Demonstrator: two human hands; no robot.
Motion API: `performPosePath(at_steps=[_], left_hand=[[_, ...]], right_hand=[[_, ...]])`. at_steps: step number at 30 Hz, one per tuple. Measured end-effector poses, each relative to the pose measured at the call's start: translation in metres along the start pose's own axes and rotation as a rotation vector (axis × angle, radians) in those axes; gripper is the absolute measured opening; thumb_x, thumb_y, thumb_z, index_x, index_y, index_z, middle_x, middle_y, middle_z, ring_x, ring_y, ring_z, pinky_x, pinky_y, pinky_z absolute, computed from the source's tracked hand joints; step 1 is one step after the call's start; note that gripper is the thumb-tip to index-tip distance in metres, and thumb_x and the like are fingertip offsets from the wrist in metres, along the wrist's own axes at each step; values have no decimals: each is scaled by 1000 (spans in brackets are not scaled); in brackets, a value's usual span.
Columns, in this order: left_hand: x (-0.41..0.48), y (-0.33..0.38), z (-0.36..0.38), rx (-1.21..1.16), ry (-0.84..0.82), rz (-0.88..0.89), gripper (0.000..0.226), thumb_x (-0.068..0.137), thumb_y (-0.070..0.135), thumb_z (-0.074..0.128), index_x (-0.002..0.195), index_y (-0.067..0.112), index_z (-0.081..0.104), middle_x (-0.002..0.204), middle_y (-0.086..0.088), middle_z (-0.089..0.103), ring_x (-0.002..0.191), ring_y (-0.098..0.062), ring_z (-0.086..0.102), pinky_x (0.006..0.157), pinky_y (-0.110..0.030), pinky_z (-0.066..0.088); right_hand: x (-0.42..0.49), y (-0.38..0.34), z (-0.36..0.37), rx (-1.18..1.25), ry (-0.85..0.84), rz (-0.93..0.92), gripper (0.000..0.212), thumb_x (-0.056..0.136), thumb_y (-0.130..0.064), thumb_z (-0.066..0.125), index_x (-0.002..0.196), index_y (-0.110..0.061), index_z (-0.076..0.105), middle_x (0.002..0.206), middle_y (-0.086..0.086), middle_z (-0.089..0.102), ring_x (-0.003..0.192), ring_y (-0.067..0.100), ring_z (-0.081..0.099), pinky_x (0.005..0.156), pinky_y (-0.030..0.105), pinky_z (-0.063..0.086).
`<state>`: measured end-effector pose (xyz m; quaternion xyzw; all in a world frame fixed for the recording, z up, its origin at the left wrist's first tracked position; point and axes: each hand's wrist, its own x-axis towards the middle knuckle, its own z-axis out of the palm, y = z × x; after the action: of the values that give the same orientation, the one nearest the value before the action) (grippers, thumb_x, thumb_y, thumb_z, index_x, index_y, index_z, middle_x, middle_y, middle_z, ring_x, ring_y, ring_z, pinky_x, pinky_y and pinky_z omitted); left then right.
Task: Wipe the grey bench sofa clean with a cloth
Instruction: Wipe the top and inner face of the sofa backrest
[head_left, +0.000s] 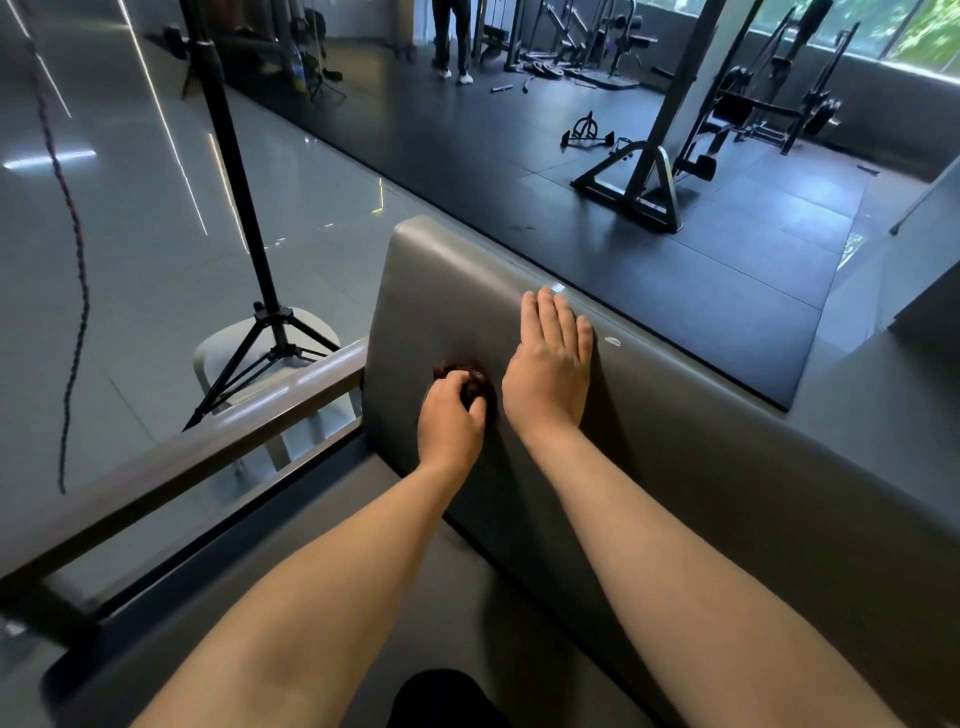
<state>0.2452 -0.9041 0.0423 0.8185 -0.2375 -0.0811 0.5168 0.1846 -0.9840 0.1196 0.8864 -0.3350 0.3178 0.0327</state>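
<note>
The grey bench sofa runs from the centre to the lower right, its padded backrest facing me. My left hand grips a small bunched dark brown cloth and holds it against the backrest near its left end. Just to the right, my right hand lies flat on the backrest with fingers straight, fingertips reaching the top edge. Most of the cloth is hidden under my left hand's fingers. A small pale mark sits on the top edge beside my right hand.
A wooden armrest rail runs along the left of the seat. Behind it a black tripod stand stands over a white stool. Gym machines and a standing person are on the dark floor beyond the backrest.
</note>
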Motion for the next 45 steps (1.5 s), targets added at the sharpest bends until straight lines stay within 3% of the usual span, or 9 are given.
performPosePath(at_steps=[4,7,9,12,16,20,32,40,45], left_hand=[[-10,-26,-1,65,-95,-229,25,94,24,63,119,19,64,116,-4,66,106,-23,61,89,-34,48],[-6,-14,-7,-120,-5,-189,24,94,22,64,118,20,63,117,-1,65,109,-20,60,90,-31,46],[6,9,-14,-248,86,-88,28,94,25,65,122,21,61,120,2,63,110,-14,57,92,-25,42],[24,33,-17,-318,156,17,32,93,32,68,123,24,60,121,6,62,108,-9,55,94,-22,40],[26,24,-4,-287,172,37,18,93,29,67,109,22,62,105,4,65,98,-13,60,88,-30,49],[21,0,5,-209,131,60,14,90,23,67,104,22,63,100,5,66,94,-14,61,86,-33,51],[18,22,-8,-364,180,24,15,96,30,65,110,24,63,103,10,66,93,-2,59,81,-10,42],[16,0,7,-165,109,78,22,93,18,64,114,20,63,112,3,63,101,-13,57,89,-25,43],[-21,-54,11,-73,-44,-188,15,96,22,64,112,22,64,108,1,66,103,-20,61,84,-28,41]], right_hand=[[-4,3,-13,13,-85,-53,74,92,3,43,160,-17,20,168,3,18,156,20,7,123,36,-10],[-6,0,-18,94,-46,-57,71,89,9,44,156,-12,34,164,8,29,155,24,16,125,37,-4],[-9,1,-16,159,5,-84,62,87,11,45,146,-6,50,152,14,47,147,32,34,126,43,14],[-5,9,-15,200,95,-156,50,90,-3,36,132,-2,63,121,15,63,117,34,56,102,45,49],[-13,4,-6,261,16,-178,43,93,-8,38,124,-1,67,105,13,66,99,33,59,81,43,57],[-19,4,10,239,-41,-121,44,85,6,60,128,0,64,103,14,66,96,35,58,79,46,56],[-29,5,7,225,-94,-122,43,88,4,57,130,-2,63,105,14,66,98,35,58,76,46,57],[-33,7,15,244,-60,-129,45,86,5,62,131,-1,63,106,12,66,98,33,59,79,43,56],[-36,5,14,229,-83,-127,49,82,6,61,131,-2,63,105,12,64,98,34,56,80,43,54]])
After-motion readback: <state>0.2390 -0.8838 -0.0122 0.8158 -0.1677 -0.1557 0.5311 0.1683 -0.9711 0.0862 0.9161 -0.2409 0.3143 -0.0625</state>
